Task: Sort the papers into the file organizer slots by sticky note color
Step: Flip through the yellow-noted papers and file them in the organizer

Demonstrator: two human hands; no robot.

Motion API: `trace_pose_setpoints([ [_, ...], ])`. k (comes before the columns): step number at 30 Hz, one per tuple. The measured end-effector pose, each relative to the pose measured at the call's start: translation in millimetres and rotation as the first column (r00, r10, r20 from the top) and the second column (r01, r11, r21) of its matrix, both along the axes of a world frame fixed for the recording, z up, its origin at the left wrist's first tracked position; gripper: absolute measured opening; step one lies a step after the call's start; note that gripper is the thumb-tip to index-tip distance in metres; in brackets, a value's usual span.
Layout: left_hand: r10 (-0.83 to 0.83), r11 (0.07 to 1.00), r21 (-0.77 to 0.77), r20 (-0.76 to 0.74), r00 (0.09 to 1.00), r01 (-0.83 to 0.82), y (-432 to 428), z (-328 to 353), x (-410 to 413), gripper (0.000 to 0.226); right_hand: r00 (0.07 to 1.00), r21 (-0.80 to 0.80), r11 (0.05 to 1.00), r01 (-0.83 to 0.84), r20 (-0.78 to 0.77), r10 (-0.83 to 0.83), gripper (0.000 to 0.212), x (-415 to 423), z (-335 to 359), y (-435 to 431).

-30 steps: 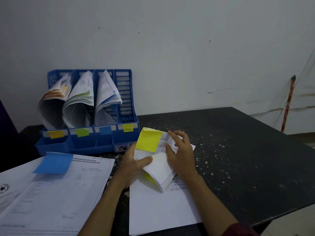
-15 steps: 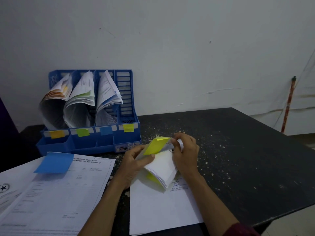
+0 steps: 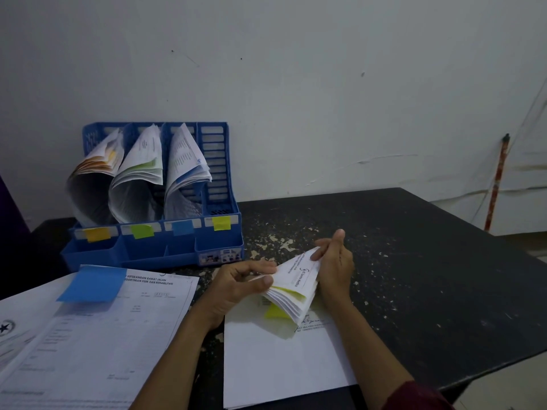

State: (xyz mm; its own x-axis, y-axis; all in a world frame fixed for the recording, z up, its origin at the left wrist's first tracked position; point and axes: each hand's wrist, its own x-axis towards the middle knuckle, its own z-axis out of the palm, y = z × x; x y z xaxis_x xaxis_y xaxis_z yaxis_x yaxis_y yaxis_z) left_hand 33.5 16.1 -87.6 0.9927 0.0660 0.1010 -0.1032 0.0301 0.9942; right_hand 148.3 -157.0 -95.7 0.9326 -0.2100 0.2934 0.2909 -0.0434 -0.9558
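A stack of white papers with yellow sticky notes [image 3: 291,287] is folded over at its top end. My left hand [image 3: 239,284] pinches the fold from the left, thumb on top. My right hand [image 3: 334,261] presses its straight fingers against the fold's right side. The lower half of the stack [image 3: 281,359] lies flat on the black table. The blue file organizer [image 3: 159,250] stands at the back left with orange, green, blue and yellow notes on its four slot fronts. Curled papers fill the first three slots; the yellow-marked slot [image 3: 217,173] holds none.
A pile of printed sheets [image 3: 88,335] with a blue sticky note [image 3: 91,284] on top lies at the front left. The black table [image 3: 414,276] is speckled with pale chips, and its edge runs along the right. A red stick [image 3: 495,184] leans on the wall.
The yellow sticky note that stood up on top has been folded down and out of sight. The stack's fold is flatter, and my right hand has shifted to its right side with fingers straighter.
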Motion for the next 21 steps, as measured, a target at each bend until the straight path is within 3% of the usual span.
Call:
trace_pose_setpoints([
  [5, -0.147, 0.988, 0.032, -0.055, 0.988, 0.149, 6.2, 6.0, -7.2, 0.069, 0.995, 0.079, 0.997, -0.014, -0.093, 0.022, 0.050, 3.5, 0.3, -3.3],
  [10, -0.264, 0.953, 0.127, -0.102, 0.959, 0.276, 15.2, 5.1, -10.1, 0.068, 0.990, -0.066, 0.995, -0.073, -0.128, 0.064, 0.028, 7.7, -1.8, -6.7],
  [12, -0.219, 0.963, 0.138, -0.091, 0.971, 0.230, 12.3, 4.3, -9.2, 0.061, 0.982, -0.008, 0.993, -0.114, -0.150, 0.111, 0.021, 9.8, -2.9, -9.4],
  [15, -0.024, 0.993, 0.111, -0.032, 0.999, 0.028, 7.1, 1.0, -4.3, 0.045, 0.968, 0.141, 0.976, -0.163, -0.169, 0.186, 0.035, 10.1, -1.8, -13.5],
  [19, 0.207, 0.966, 0.150, 0.030, 0.978, -0.209, 3.2, 0.1, -2.0, 0.034, 0.954, 0.252, 0.949, -0.188, -0.185, 0.238, 0.040, 10.1, 2.8, -17.0],
  [21, 0.256, 0.965, 0.064, -0.002, 0.967, -0.256, 0.6, -0.5, -1.2, 0.030, 0.956, 0.291, 0.940, -0.176, -0.177, 0.234, 0.033, 8.9, 5.5, -17.4],
])
